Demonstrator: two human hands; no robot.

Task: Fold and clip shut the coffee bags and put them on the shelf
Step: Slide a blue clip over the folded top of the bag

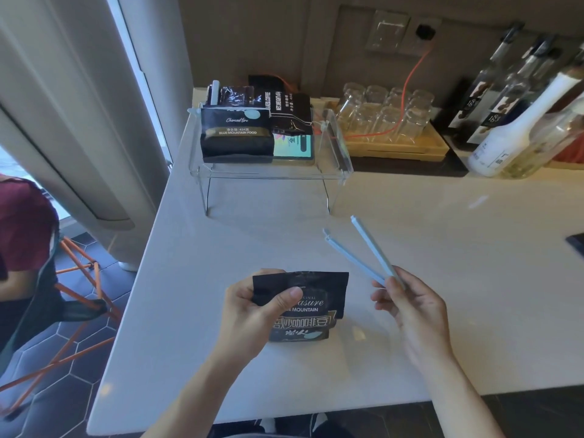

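A black coffee bag stands on the white counter near its front edge, with its top folded down. My left hand pinches the folded top at the bag's left corner. My right hand holds a long pale blue bag clip by its hinge end, to the right of the bag; the clip's two arms are spread apart in a V. A clear acrylic shelf stands further back with other clipped black coffee bags lying on it.
Behind the shelf to the right is a wooden tray of upturned glasses with an orange cable across it. Syrup bottles line the back right. A dark phone lies at the right edge. A seated person and an orange stool are left of the counter.
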